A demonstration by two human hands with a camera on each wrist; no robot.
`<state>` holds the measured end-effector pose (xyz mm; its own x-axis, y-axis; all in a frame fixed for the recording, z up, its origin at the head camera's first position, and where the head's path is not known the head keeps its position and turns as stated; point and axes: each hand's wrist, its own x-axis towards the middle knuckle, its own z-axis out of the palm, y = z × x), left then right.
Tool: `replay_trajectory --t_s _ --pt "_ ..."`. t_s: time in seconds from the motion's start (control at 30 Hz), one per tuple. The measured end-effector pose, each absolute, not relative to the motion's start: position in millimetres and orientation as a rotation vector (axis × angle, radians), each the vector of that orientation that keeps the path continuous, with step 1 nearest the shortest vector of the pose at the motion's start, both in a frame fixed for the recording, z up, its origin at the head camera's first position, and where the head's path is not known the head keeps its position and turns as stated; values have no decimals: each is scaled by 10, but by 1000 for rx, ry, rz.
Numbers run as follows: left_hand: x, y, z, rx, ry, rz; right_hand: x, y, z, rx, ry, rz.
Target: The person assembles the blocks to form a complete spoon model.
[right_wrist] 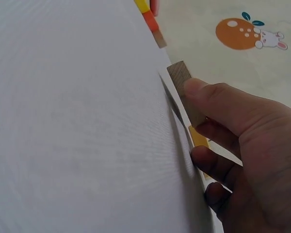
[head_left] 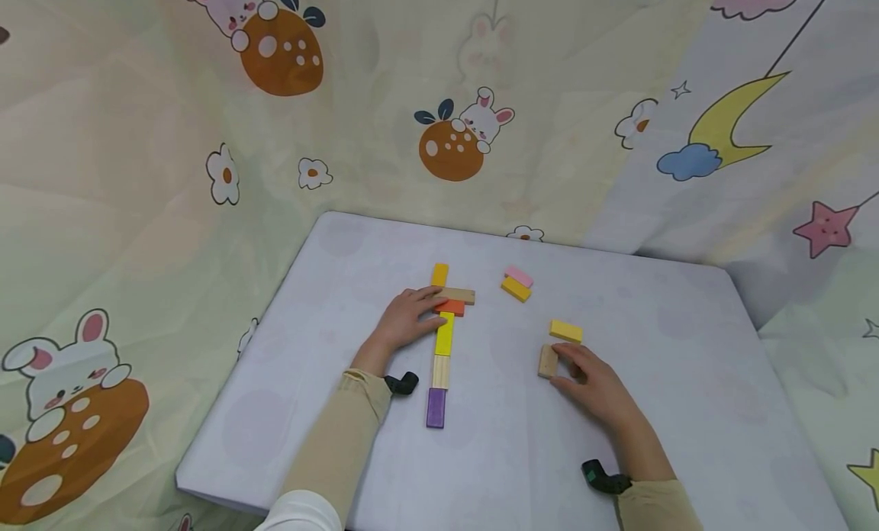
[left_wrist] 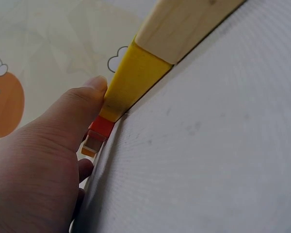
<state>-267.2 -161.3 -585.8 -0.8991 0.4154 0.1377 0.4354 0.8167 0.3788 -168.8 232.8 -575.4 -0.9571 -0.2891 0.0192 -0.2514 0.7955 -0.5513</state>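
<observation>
A row of wooden blocks runs up the table in the head view: a purple block (head_left: 436, 409), a plain wood block (head_left: 441, 372), a yellow block (head_left: 445, 336), an orange block (head_left: 452, 308), a crosswise wood block (head_left: 458, 295) and a yellow-orange block (head_left: 440, 274). My left hand (head_left: 410, 317) rests against the row from the left, its thumb touching the yellow block (left_wrist: 136, 73). Off to the right, my right hand (head_left: 592, 382) pinches a separate wood block (right_wrist: 178, 75) between thumb and fingers. Just beyond that block lies another yellow block (head_left: 566, 331).
A pink block (head_left: 518, 277) and a yellow block (head_left: 516, 289) lie side by side toward the back of the white-covered table (head_left: 275, 409). Behind the table hangs a printed cloth (head_left: 371, 134) with rabbits and flowers.
</observation>
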Motion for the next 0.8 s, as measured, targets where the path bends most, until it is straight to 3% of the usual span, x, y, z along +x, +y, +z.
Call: replay_trajectory --t_s 0.37,0.8 --pt "-2648 -1606 -5821 -690 -2951 -639 -1799 2214 -5589 -543 2869 -907" --pt "-2670 -1615 -5855 -690 -2951 -617 -2304 1720 -5331 -676 2849 -980"
